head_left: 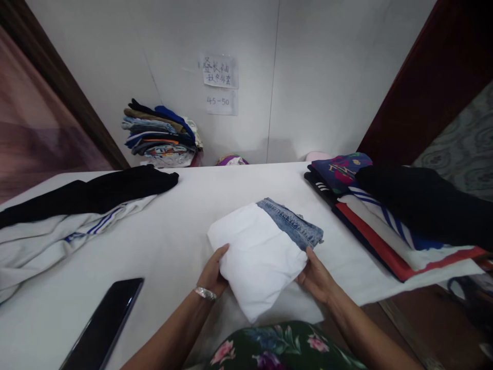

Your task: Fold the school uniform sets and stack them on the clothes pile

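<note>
A folded white garment (254, 252) with a blue denim band (290, 221) along its far right edge is in front of me, over the near part of the white table. My left hand (213, 270), a silver bracelet at its wrist, grips the left side with the thumb on top. On the right side, my right hand (316, 275) holds the near corner beside the denim, thumb on top as well. The fingers of both hands are mostly hidden under the cloth.
A black phone (103, 324) lies at the near left. Black clothing (92, 192) and a white garment with blue stripes (50, 236) spread across the left. Folded clothes (385, 226) are stacked at right, another pile (162, 136) stands by the wall below paper signs (221, 72).
</note>
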The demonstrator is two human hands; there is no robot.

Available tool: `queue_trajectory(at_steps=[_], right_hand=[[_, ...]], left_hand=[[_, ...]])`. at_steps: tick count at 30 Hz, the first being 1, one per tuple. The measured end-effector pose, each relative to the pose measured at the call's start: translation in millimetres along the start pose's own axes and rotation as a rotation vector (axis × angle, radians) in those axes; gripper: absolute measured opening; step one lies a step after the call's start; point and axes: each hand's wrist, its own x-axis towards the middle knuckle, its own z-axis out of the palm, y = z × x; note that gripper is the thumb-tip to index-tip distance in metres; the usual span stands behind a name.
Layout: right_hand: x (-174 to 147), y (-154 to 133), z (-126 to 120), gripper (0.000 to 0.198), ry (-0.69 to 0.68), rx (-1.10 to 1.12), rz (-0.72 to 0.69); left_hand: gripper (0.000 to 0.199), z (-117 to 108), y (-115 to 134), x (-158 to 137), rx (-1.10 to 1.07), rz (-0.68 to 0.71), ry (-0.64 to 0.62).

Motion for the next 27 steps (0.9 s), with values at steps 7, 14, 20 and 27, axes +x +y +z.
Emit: queue_trajectory(at_steps=[7, 14, 20, 27], right_hand=[[-4, 24, 4, 0.045, -0.021, 0.094, -0.186], [-3, 27, 24, 0.047, 0.147, 0.019, -0.108], [3, 35, 26, 0.047, 0.042, -0.046, -0.085], [31, 48, 18, 0.019, -0.125, -0.084, -0.085]], left_hand=[[0.031, -1, -4, -2, -0.014, -0.016, -0.028], [0.033, 3, -6, -6, 0.017, 0.013, -0.013], [0.034, -2, -9, -6, 0.023, 0.025, -0.010], [0.042, 0, -11, -11, 0.076, 0.067, 0.001]])
